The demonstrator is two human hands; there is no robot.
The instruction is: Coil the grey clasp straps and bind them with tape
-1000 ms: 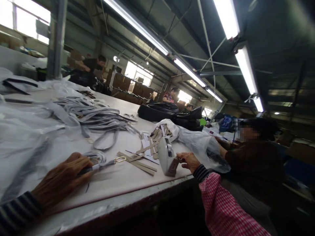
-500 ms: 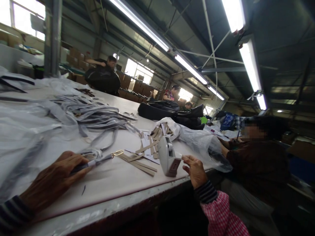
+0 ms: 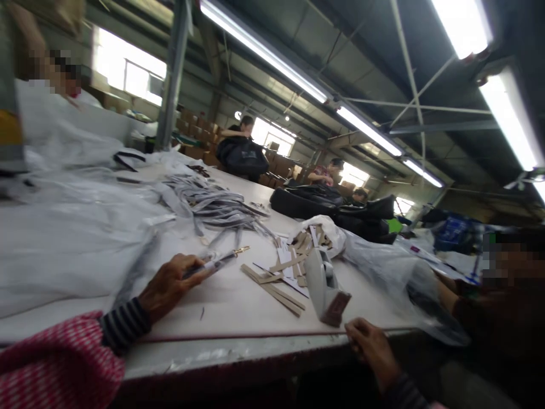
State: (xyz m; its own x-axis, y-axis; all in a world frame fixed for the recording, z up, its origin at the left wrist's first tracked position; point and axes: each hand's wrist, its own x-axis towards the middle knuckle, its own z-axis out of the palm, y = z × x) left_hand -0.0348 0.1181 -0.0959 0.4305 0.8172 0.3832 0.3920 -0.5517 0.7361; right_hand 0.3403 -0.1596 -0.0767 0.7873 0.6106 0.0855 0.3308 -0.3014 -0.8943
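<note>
My left hand (image 3: 172, 284) is closed around a folded grey strap (image 3: 218, 263) with a gold-coloured metal clasp (image 3: 242, 250) at its end, held just over the table. White wrapping shows around part of the strap. By the table's front edge, my right hand (image 3: 375, 347) has its thumb and fingers pinched together; whatever lies between them is too small to make out. Just left of that hand stands a pale tape dispenser (image 3: 315, 279), its brown end towards the fingers. Flat beige strips (image 3: 276, 296) and white strips lie beside the dispenser.
A pile of grey straps (image 3: 221, 207) lies farther back on the white table (image 3: 230, 312). Clear plastic sheeting (image 3: 76, 238) covers the left side. Black bags (image 3: 306, 199) sit behind a plastic bag (image 3: 378, 258) of strips. A co-worker (image 3: 506, 301) is close on the right.
The view has swung left, so things appear farther right. My right hand has moved away from the dispenser's end, down towards the table edge. My left hand still holds the strap.
</note>
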